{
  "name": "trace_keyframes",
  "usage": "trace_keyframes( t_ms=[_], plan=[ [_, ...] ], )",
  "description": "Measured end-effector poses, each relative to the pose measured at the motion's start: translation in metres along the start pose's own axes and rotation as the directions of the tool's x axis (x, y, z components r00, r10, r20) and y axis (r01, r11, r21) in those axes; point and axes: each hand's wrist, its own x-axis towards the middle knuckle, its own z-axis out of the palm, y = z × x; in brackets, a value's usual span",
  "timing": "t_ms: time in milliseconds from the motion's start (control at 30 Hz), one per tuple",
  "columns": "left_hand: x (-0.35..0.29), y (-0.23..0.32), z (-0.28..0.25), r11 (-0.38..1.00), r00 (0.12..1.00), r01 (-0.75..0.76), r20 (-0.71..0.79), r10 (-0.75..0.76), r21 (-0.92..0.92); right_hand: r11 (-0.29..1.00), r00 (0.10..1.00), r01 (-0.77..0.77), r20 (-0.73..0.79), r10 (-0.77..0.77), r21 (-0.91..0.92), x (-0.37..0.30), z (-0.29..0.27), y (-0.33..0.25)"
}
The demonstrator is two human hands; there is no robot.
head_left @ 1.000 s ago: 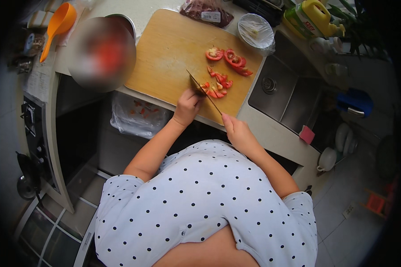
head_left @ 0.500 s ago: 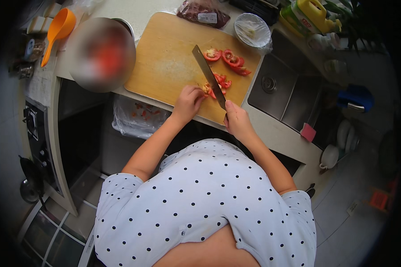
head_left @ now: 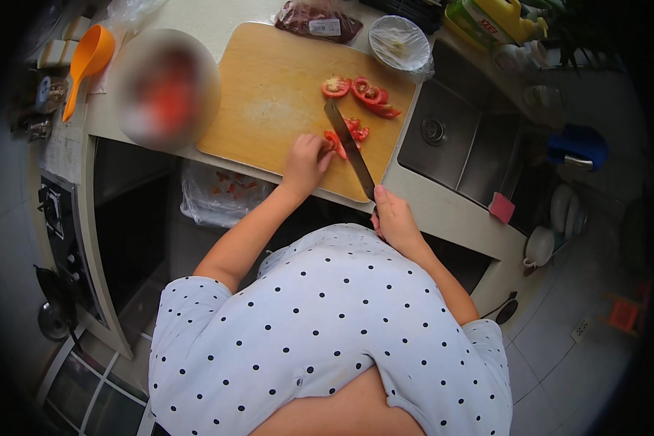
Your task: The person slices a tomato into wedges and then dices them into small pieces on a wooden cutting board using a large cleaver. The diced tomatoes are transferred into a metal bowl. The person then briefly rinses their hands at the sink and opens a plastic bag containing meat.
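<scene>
A long dark-bladed kitchen knife (head_left: 352, 149) is gripped in my right hand (head_left: 397, 216) at the near edge of the wooden cutting board (head_left: 261, 80). Its blade slants away to the left, across or beside cut tomato pieces (head_left: 355, 129). Left of the blade, my left hand (head_left: 307, 161) is closed, its curled fingertips on a piece of tomato (head_left: 333, 142). Farther back on the board lie a tomato half (head_left: 336, 87) and several larger tomato wedges (head_left: 378, 100). Whether the blade's edge touches the board I cannot tell.
Left of the board stands a round bowl (head_left: 134, 94) with blurred red contents. An orange ladle (head_left: 91, 58), wrapped dark-red meat (head_left: 305, 22) and a film-covered white bowl (head_left: 400, 45) lie around. The sink (head_left: 458, 167) is at right; a lined scrap bin (head_left: 207, 207) sits below.
The knife and my right hand have drawn back toward me and slightly right. My left hand stays at the tomato pieces. The whole view has shifted a little.
</scene>
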Motion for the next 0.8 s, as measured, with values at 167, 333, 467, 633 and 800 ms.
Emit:
trace_keyframes(
  t_ms=[167,333,467,633,800],
  plan=[
    [-0.013,0.014,0.004,0.979,0.977,0.133,-0.148,-0.156,-0.153,0.995,1.000,0.013,0.018,-0.011,-0.096,0.003,0.008,0.004],
    [-0.013,-0.003,0.001,0.992,0.988,-0.113,-0.115,0.106,-0.061,0.952,0.988,0.122,-0.057,-0.143,-0.282,0.012,0.016,0.014],
    [-0.016,-0.011,0.010,0.992,0.989,-0.126,-0.084,0.124,-0.025,0.925,0.957,0.238,-0.092,-0.275,-0.295,0.050,0.041,0.011],
    [-0.014,0.003,0.002,0.985,0.988,-0.150,-0.052,0.146,-0.087,0.947,0.956,0.284,-0.036,-0.292,-0.147,0.049,0.024,0.001],
    [-0.013,0.045,0.012,0.999,0.998,0.011,0.065,-0.008,-0.051,0.989,0.995,0.095,-0.016,-0.094,0.116,0.009,-0.014,0.005]
  ],
)
